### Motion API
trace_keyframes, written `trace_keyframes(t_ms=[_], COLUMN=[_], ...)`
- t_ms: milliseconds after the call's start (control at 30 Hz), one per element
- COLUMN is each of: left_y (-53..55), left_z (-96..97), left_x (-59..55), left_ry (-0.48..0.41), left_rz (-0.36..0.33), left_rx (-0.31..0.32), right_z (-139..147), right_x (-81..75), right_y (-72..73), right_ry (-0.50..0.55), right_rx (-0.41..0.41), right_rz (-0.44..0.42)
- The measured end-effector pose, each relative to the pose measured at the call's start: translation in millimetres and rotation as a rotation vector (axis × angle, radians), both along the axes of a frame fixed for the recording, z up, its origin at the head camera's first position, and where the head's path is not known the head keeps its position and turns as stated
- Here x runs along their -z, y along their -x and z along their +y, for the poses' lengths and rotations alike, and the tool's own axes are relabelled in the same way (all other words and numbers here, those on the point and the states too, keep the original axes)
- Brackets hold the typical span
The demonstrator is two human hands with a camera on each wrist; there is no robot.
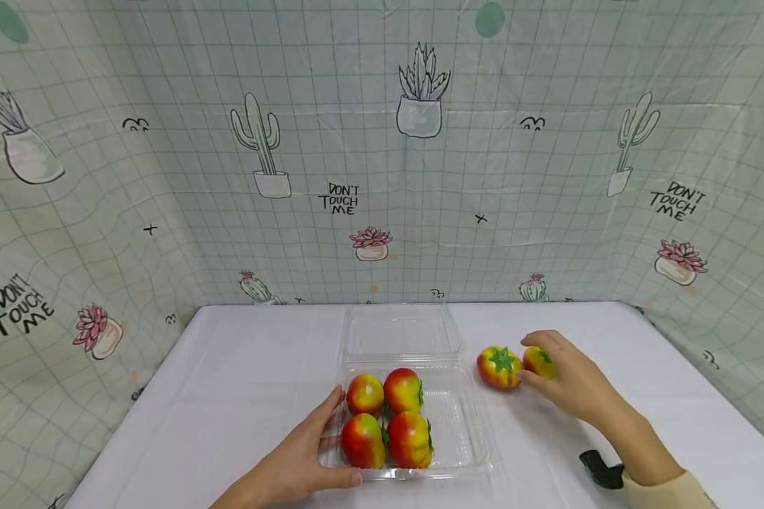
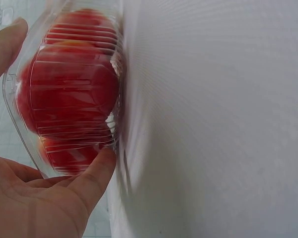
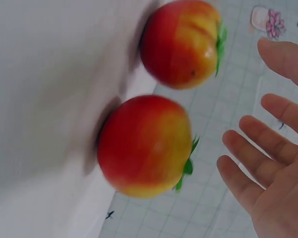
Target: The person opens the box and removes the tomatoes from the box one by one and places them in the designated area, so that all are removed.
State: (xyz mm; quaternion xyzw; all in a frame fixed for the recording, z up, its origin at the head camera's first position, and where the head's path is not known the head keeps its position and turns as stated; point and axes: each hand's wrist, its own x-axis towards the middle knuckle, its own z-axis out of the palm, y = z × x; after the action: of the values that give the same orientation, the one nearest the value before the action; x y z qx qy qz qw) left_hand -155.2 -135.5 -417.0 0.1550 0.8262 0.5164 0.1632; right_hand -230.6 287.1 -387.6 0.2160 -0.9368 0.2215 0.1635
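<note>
A clear plastic clamshell box (image 1: 457, 417) sits on the table, its lid (image 1: 401, 332) folded back away from me. Several red-and-yellow tomato-like fruits (image 1: 409, 440) with green leafy tops fill its left part. My left hand (image 1: 293, 452) holds the box at its left side, thumb at the front rim and fingers along the wall; in the left wrist view fruit (image 2: 72, 84) shows through the ribbed plastic. On the right, my right hand (image 1: 569, 378) hovers by a fruit (image 1: 537, 362), fingers spread and holding nothing. Beside it lies another fruit (image 1: 499, 367). Both appear in the right wrist view, apart from the fingers.
White cloth covers the table (image 1: 248, 375). A grid-patterned curtain (image 1: 382, 155) with cactus drawings rises behind and along both sides. A black strap piece (image 1: 601, 469) shows by the right wrist, next to a light sleeve (image 1: 668, 491).
</note>
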Motion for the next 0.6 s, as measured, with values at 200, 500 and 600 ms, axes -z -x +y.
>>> trace_keyframes(t_ms=[200,500,600], left_y=[0.1,-0.1,-0.3], left_z=[-0.6,-0.6,-0.7], left_x=[-0.1,0.5,0.1], left_ry=[-0.001,0.005,0.003], left_rz=[0.000,0.015,0.020], left_rx=[-0.004,0.004,0.010], right_z=[-22,-54,-63], right_x=[-1.8,-1.4,-1.5], right_y=[-6.8,-19.6,-24.4], right_ry=[-0.058,-0.109,-0.106], right_rx=[-0.062,-0.155,-0.172], right_rz=[0.081,0.148,0.124])
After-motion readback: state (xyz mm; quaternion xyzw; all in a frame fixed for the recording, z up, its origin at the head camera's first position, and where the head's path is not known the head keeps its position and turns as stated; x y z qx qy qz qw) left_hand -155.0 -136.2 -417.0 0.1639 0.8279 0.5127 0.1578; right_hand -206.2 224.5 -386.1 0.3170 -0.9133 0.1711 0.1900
